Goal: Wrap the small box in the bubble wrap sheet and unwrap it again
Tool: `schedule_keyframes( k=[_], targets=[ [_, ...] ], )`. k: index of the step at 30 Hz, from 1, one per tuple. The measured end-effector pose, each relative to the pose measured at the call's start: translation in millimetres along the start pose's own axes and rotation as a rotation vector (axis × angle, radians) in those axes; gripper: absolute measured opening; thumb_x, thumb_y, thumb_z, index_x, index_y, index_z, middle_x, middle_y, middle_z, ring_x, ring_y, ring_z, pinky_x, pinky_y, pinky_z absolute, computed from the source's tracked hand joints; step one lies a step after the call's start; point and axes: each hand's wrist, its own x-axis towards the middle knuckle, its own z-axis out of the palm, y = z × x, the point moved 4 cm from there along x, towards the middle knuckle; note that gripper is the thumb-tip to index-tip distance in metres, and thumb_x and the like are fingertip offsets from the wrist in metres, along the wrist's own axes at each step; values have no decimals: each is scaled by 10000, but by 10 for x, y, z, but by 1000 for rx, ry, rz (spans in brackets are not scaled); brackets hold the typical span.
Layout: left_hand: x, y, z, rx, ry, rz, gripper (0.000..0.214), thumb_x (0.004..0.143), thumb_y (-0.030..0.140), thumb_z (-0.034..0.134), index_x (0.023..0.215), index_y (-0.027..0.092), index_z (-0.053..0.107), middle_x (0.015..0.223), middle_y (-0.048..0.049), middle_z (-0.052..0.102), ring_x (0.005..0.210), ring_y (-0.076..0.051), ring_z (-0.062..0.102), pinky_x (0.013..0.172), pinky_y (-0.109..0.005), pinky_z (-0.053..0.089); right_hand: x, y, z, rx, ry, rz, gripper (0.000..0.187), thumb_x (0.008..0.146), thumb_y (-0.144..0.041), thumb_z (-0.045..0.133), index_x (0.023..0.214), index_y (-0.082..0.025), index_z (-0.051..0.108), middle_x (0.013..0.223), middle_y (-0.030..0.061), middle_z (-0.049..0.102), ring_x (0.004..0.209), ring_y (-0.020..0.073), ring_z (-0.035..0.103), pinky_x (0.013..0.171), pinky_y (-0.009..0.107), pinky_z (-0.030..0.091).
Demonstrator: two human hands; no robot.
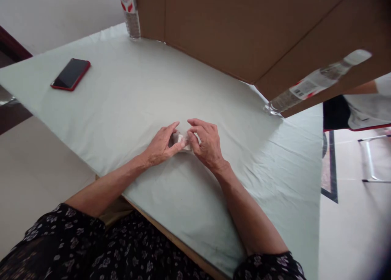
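Observation:
Between my two hands, low over the pale green tablecloth (180,186), is a small whitish object (181,139) that looks like a little box or packet; its kind is too small to make out. My left hand (165,145) grips it from the left, thumb along the near side and fingers behind. On its right side, the thumb and index finger of my right hand (206,142) come together in a pinch at the edge. Whether a flap or wrapping is between those fingertips is hidden.
A black phone with a red case (71,74) lies at the far left. A tall brown cardboard panel (214,27) stands along the back, with one water bottle (131,15) at its left and another bottle (314,84) at its right. Beyond the panel, part of another person (366,105) shows.

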Motion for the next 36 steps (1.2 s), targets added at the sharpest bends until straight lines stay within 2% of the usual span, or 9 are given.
schedule_keyframes(
  k=[6, 12, 16, 22, 25, 28, 30, 34, 36],
  targets=[
    [-6, 34, 18, -27, -53, 1, 891, 773, 474, 710, 1538, 165, 374, 1321, -159, 616, 1160, -304, 606, 1040, -475, 471, 118, 51, -145, 119, 74, 147, 122, 1018, -267, 465, 960, -237, 567, 1234, 104, 715, 1131, 229, 676, 967, 423, 458],
    [-45, 105, 69, -152, -158, 114, 926, 729, 369, 740, 1549, 196, 345, 1270, -128, 626, 1094, -263, 629, 1018, -432, 488, 123, 257, -254, 221, 151, 297, 167, 1014, -339, 485, 929, -239, 587, 1229, 103, 703, 1140, 232, 660, 983, 439, 476],
    [-49, 128, 73, -335, -191, 110, 786, 748, 443, 758, 1434, 212, 453, 1304, -149, 605, 1148, -280, 615, 1025, -437, 477, 92, 442, -275, 250, 195, 397, 213, 997, -384, 513, 863, -236, 589, 1178, 102, 717, 1141, 225, 653, 1014, 418, 473],
    [-41, 127, 67, -507, -335, -73, 514, 857, 632, 616, 1094, 176, 640, 932, -68, 683, 807, -198, 637, 712, -312, 497, 54, 612, -266, 320, 234, 484, 227, 960, -406, 549, 820, -232, 592, 1152, 94, 721, 1119, 234, 653, 1017, 427, 472],
    [-29, 74, 65, -532, -317, -122, 524, 881, 648, 587, 1056, 173, 722, 915, -67, 711, 811, -205, 649, 718, -315, 498, 52, 602, -312, 309, 262, 512, 225, 960, -420, 542, 865, -233, 623, 1085, 75, 722, 1032, 214, 660, 956, 392, 497],
    [-2, -27, 87, -650, -237, -176, 546, 860, 647, 626, 1096, 169, 743, 1014, -93, 740, 907, -227, 681, 800, -339, 523, 70, 486, -451, 320, 314, 548, 210, 960, -422, 543, 957, -239, 645, 887, 21, 677, 787, 169, 623, 777, 332, 510],
    [18, -89, 115, -754, -202, -228, 578, 825, 645, 669, 1127, 157, 736, 1029, -108, 747, 933, -233, 693, 841, -360, 533, 110, 341, -527, 347, 240, 532, 221, 963, -427, 543, 930, -234, 646, 753, -12, 609, 654, 141, 553, 656, 297, 467],
    [55, -112, 119, -866, -134, -248, 599, 767, 619, 733, 1150, 160, 719, 1026, -109, 753, 951, -244, 706, 884, -398, 544, 152, 9, -437, 271, -205, 428, 365, 937, -525, 576, 758, -212, 637, 624, -21, 572, 576, 123, 501, 580, 280, 377],
    [64, -91, 97, -868, -112, -229, 605, 762, 617, 735, 1169, 169, 710, 1052, -111, 749, 975, -251, 705, 899, -410, 544, 121, -74, -325, 125, -329, 412, 384, 891, -569, 621, 757, -209, 638, 634, -7, 608, 568, 128, 504, 570, 284, 345]
  ],
)
